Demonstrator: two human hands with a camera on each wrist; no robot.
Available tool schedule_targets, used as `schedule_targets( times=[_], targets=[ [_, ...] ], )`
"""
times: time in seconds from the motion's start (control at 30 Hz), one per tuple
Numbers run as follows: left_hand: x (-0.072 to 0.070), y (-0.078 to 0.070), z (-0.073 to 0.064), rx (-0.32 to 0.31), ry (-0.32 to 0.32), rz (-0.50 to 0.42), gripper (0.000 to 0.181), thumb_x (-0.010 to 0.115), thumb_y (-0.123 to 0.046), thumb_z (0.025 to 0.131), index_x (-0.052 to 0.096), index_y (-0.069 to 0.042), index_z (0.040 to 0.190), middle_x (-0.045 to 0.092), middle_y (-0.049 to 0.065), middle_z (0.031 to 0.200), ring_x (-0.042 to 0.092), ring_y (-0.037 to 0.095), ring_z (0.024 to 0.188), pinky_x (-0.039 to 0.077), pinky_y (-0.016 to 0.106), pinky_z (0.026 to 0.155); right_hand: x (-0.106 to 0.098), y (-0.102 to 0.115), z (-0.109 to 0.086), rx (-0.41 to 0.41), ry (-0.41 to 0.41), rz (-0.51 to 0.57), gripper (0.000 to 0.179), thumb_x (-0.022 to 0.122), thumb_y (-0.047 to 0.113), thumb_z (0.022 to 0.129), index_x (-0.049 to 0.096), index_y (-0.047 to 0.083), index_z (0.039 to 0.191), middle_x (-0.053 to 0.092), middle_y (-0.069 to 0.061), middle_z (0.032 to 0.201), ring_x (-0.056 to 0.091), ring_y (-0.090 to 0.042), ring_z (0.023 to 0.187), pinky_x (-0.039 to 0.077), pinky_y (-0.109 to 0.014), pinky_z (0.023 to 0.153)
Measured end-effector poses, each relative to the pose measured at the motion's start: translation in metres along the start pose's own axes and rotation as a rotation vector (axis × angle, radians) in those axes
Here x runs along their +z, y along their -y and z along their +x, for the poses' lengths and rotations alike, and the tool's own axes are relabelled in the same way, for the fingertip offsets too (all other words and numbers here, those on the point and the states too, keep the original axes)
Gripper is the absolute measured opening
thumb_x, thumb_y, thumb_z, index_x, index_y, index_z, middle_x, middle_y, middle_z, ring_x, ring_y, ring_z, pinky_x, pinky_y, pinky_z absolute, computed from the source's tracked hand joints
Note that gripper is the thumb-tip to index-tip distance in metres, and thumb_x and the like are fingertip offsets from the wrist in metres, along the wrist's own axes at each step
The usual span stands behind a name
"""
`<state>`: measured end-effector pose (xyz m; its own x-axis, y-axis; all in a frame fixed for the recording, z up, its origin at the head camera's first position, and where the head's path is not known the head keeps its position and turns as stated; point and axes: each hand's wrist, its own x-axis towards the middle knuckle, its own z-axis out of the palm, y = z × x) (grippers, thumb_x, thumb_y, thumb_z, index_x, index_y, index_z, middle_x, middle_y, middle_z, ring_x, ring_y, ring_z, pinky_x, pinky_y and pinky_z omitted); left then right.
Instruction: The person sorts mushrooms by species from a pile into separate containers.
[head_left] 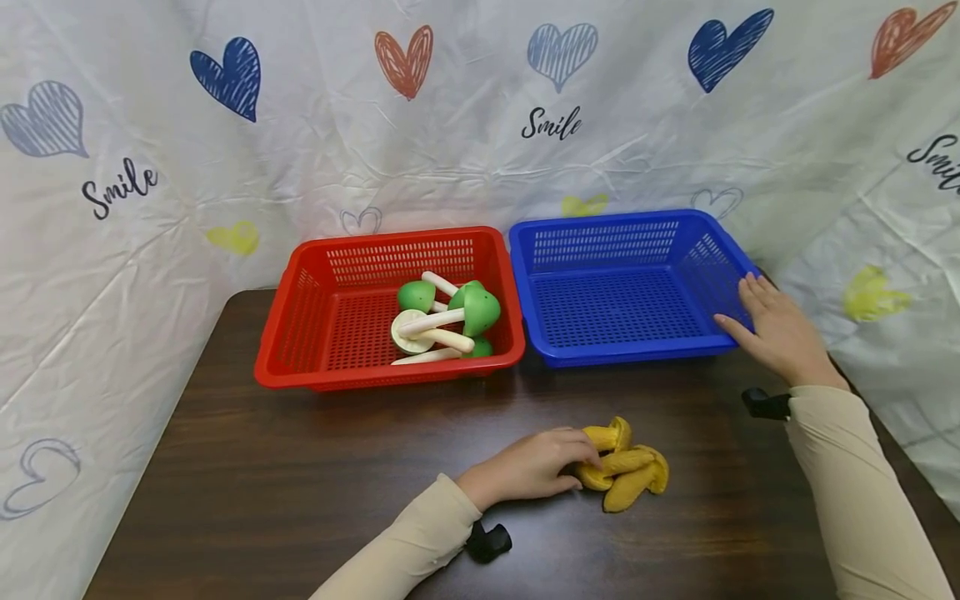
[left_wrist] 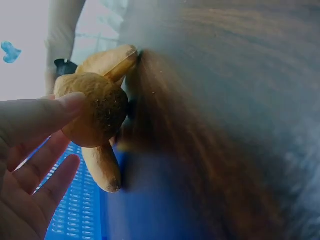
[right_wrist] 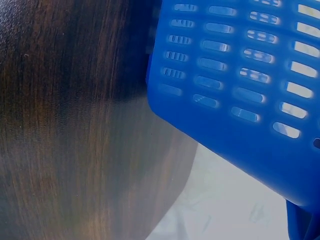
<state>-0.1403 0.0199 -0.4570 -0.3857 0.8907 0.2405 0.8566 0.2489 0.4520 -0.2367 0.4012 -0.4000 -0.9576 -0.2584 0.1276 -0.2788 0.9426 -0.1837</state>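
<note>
Perhaps five mushrooms [head_left: 442, 319] in red basket [head_left: 363, 321]

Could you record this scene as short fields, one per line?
Surface: brown wood-grained table
Left: red slotted plastic basket, holding green-capped, white-stemmed mushrooms
Right: blue slotted plastic basket
Front: stubby yellow mushrooms on the table
Left grip: bare left hand at the yellow mushrooms; pinching unclear
Right grip: bare right hand at the blue basket's right rim

Place: we see a makeshift tabletop recording booth | cloth [head_left: 465, 154] with hearts [head_left: 234, 81] and "Smile" lettering [head_left: 552, 123] behind and beside the table [head_left: 300, 467] | black wrist cameras [head_left: 489, 543] | wider room: we cannot tell
</note>
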Motion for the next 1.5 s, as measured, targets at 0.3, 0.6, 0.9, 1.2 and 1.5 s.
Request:
schedule_targets(
  times=[0.3,0.6,0.9,1.2,1.5],
  targets=[
    [0.0075,0.0006,0.0003,0.025,-0.018,-0.002,0.021,0.076,-0.01,0.08,0.066,-0.014,0.097,0.059,-0.005,0.102,0.052,0.004,0.101,0.034,0.007,0.093,-0.0012,0.0017,0.0013,0.012,0.0,-0.011,0.076,0.041,0.042,0.099,0.019,-0.018,0.14,0.015,-0.038,0.145,0.008,-0.044,0.139,0.005,-0.05,0.113],
    [0.0069,0.0021,-0.0017,0.042,-0.035,0.013,0.015,0.075,-0.014,0.082,0.07,-0.016,0.095,0.061,-0.006,0.099,0.053,0.002,0.099,0.035,0.006,0.091,-0.0012,0.0002,0.0003,0.013,-0.01,-0.004,0.077,0.041,0.042,0.099,0.019,-0.019,0.14,0.017,-0.039,0.144,0.008,-0.043,0.14,0.004,-0.048,0.114],
    [0.0061,0.003,-0.0027,0.05,-0.058,-0.023,0.014,0.073,-0.017,0.084,0.069,-0.016,0.097,0.062,-0.007,0.099,0.053,0.0,0.099,0.035,0.007,0.092,-0.0018,0.0021,0.0011,0.003,-0.014,-0.004,0.076,0.041,0.042,0.099,0.02,-0.019,0.139,0.018,-0.039,0.144,0.009,-0.043,0.139,0.004,-0.047,0.114],
    [0.0025,0.0022,-0.0038,0.043,-0.098,-0.092,0.014,0.071,-0.016,0.085,0.068,-0.013,0.098,0.062,-0.004,0.101,0.054,0.0,0.098,0.036,0.007,0.09,-0.0008,0.0019,0.0012,-0.001,-0.027,-0.006,0.076,0.042,0.042,0.099,0.022,-0.02,0.139,0.02,-0.04,0.143,0.01,-0.043,0.139,0.005,-0.047,0.114],
    [-0.0005,0.0046,-0.0058,0.033,-0.126,-0.157,0.015,0.07,-0.014,0.086,0.068,-0.012,0.101,0.063,-0.002,0.102,0.055,0.0,0.099,0.037,0.007,0.09,0.0009,0.0005,0.0012,-0.001,-0.036,-0.006,0.075,0.042,0.041,0.098,0.023,-0.02,0.138,0.02,-0.04,0.143,0.011,-0.043,0.139,0.006,-0.048,0.114]
  ],
)
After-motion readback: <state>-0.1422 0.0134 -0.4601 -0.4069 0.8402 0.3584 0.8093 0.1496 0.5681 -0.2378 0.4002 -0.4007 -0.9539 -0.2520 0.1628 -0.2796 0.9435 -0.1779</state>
